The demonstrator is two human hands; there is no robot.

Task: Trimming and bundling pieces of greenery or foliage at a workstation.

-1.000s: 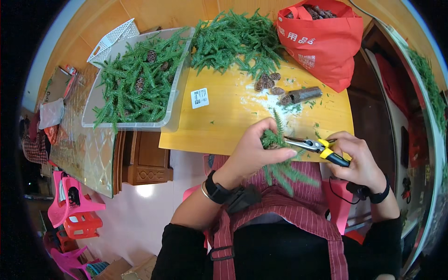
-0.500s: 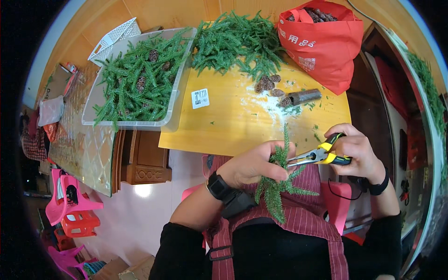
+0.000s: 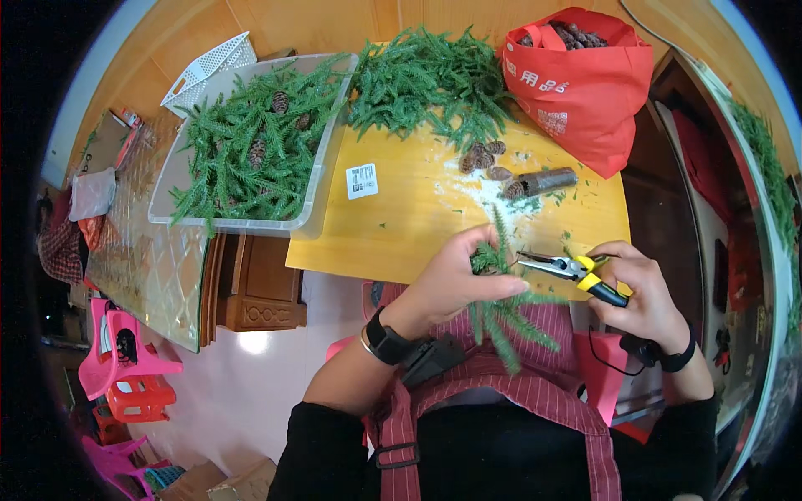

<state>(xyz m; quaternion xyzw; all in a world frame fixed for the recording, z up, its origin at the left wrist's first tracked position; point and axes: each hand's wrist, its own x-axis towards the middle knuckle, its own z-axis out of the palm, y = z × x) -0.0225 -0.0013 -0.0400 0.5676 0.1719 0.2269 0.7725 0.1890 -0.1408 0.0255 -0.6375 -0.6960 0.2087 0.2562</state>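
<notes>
On the head view I've got one green sprig (image 3: pixel 501 334) pinched between thumb and fingers of the left hand (image 3: pixel 455 275), one pair of pliers (image 3: pixel 568 268) wrapped in the right hand (image 3: pixel 642 288), tips right by the sprig; can't tell if they're biting. Past the grip: one yellow table (image 3: pixel 368 246), at least four loose pinecones (image 3: pixel 499 173), one red bag (image 3: pixel 576 108). Off left, one clear bin (image 3: pixel 324 171). Pale shiny floor (image 3: pixel 259 392) down left of it.

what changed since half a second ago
The left hand moved forward with its green sprig; the right hand eased back, turning the pliers so their handles sit nearer the body. Neither let go. The plastic bin and red bag stayed put.
</notes>
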